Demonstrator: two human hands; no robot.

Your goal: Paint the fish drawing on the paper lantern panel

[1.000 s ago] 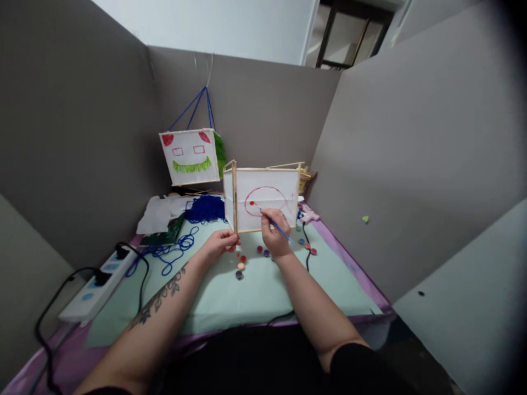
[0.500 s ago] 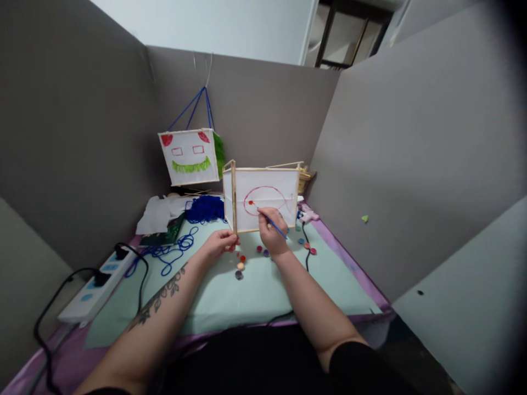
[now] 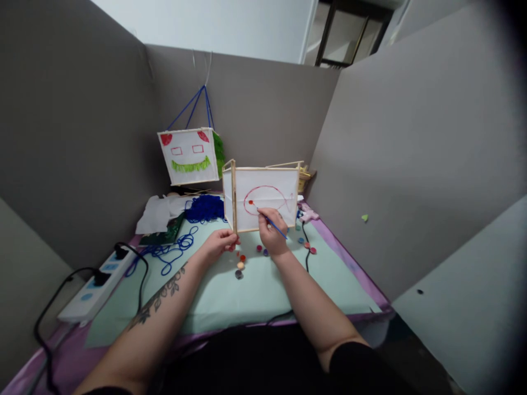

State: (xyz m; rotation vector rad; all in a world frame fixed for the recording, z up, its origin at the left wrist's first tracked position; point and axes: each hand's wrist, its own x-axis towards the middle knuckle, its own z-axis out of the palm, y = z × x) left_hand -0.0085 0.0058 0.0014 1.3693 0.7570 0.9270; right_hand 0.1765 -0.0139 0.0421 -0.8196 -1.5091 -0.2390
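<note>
A white paper lantern [image 3: 242, 184] with a thin wooden stick frame stands upright in front of me. On its front panel is a red fish outline with a solid red-orange eye. My left hand [image 3: 221, 243] pinches the lantern's lower near corner post. In my right hand [image 3: 273, 230] is a paintbrush [image 3: 275, 226] with a blue handle, its tip pointing at the eye, close to or touching the paper. Below the lantern lie small paint pots: an orange one [image 3: 242, 258], a peach one [image 3: 241, 265] and a dark grey one [image 3: 239, 274].
A finished-looking lantern [image 3: 189, 159] with a face hangs at the back left on blue cords. Blue yarn [image 3: 205, 208], white cloth or paper [image 3: 158, 214] and a power strip [image 3: 96, 285] lie left. More pots [image 3: 307, 246] and a pink glue gun [image 3: 308, 213] sit right. Grey partitions [image 3: 395, 153] enclose the table.
</note>
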